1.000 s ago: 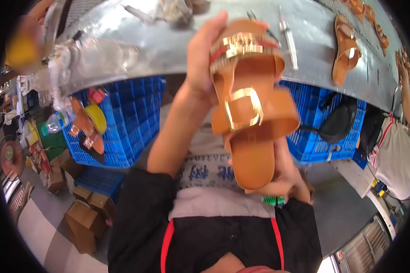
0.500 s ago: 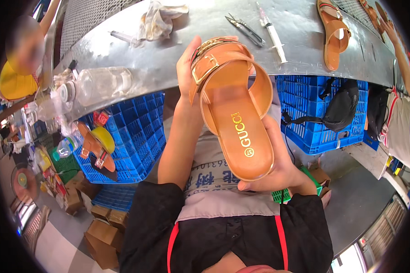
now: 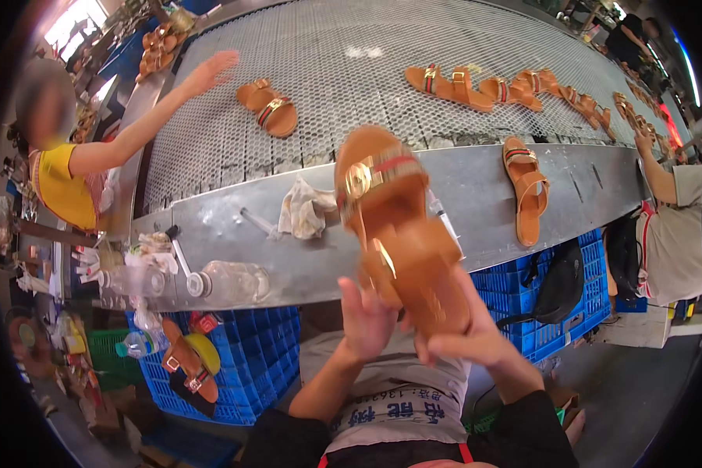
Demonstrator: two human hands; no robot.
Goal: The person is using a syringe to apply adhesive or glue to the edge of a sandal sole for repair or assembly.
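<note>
A tan two-strap sandal (image 3: 402, 214) is held up in front of me, toe pointing away, slightly blurred. Its toe strap has a striped band and a gold buckle; a second buckle sits on the rear strap. My right hand (image 3: 476, 335) grips the sandal at the heel end. Beside the rear strap, my left hand (image 3: 366, 321) has its fingers apart; whether it touches the sandal is hard to see. Past the sandal on the metal ledge lie a stained cloth (image 3: 306, 209) and a syringe (image 3: 444, 222), the latter partly hidden.
Another sandal (image 3: 526, 191) lies on the ledge to the right. More sandals (image 3: 460, 87) rest on the wide mesh surface (image 3: 351, 101). A clear bottle (image 3: 234, 282) lies left. Blue crates (image 3: 257, 366) stand below the ledge. A co-worker's arm (image 3: 152, 117) reaches over the mesh from the left.
The view has tilted up, bringing the mesh and its sandals into sight. The held sandal now shows its toe strap. My left hand has come off the front straps, fingers apart.
</note>
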